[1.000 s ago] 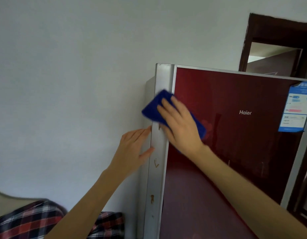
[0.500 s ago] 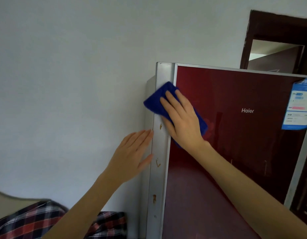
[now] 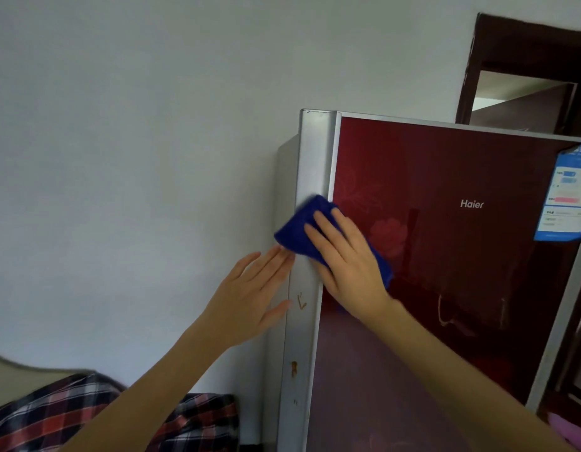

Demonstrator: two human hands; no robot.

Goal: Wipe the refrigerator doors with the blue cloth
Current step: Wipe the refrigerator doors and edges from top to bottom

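The blue cloth (image 3: 297,230) is pressed flat against the upper refrigerator door (image 3: 445,288), across the seam between the dark red glass panel and the silver edge strip (image 3: 312,164) on the door's left side. It is held there by the right hand (image 3: 348,265), whose fingers are laid straight and close together on top of it. Much of the cloth is covered by that hand, so only its upper-left corner and a sliver past the heel of the hand can be seen, and its folding cannot be made out. The left hand (image 3: 250,295) is laid flat against the grey side wall (image 3: 284,190) of the refrigerator just below the cloth, fingers straight and together, thumb spread apart. Its fingertips seem to meet the cloth's lower edge, though this spot is blurred. Brown rust-like marks (image 3: 294,368) are seen lower down on the silver strip. The door is cut off at the right and bottom of the view. A blue-and-white label (image 3: 565,194) at its upper right is partly cropped, its print too small to be read; only the "Haier" logo (image 3: 472,204) is legible. A dark doorway (image 3: 527,76) is partly hidden behind the refrigerator's top. A plaid fabric (image 3: 54,415) at the lower left is cropped and cannot be identified further.
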